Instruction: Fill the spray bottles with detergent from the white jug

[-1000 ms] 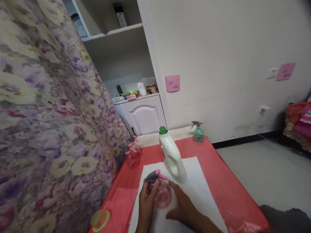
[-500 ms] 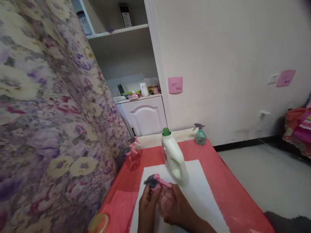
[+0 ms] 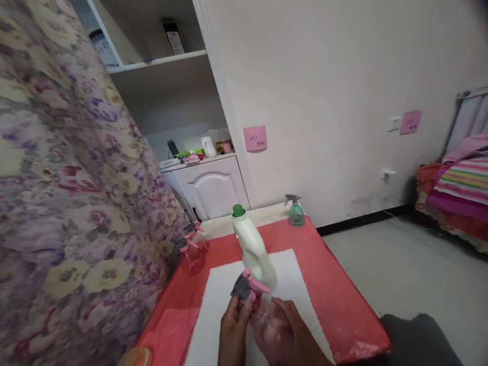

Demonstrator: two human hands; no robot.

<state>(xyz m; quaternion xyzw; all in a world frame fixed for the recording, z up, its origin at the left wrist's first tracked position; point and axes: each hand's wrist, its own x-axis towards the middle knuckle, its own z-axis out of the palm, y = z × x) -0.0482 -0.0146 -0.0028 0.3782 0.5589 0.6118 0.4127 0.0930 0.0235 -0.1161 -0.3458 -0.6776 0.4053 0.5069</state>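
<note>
My left hand (image 3: 234, 323) is closed, fingers and thumb pinching the grey and pink spray head (image 3: 244, 287) at its collar. My right hand (image 3: 295, 325) wraps round the clear pinkish spray bottle (image 3: 270, 325) from the right. The head tilts over the bottle's neck; whether it is screwed on or loose, I cannot tell. Just beyond my hands stands a large pale detergent jug (image 3: 251, 244) with a handle. Something green shows in its open mouth. Beneath lies a white sheet (image 3: 217, 292).
Two pink spray bottles (image 3: 192, 259) stand at the table's left edge by a floral curtain (image 3: 87, 203). A green spray bottle (image 3: 296, 214) is at the far right corner. A round lid-like thing (image 3: 136, 357) lies front left on the red cloth (image 3: 335, 300).
My view has swung to the right, so things sit further left. The spray head now tilts up more above the bottle, and the bottle leans with its base toward me.
</note>
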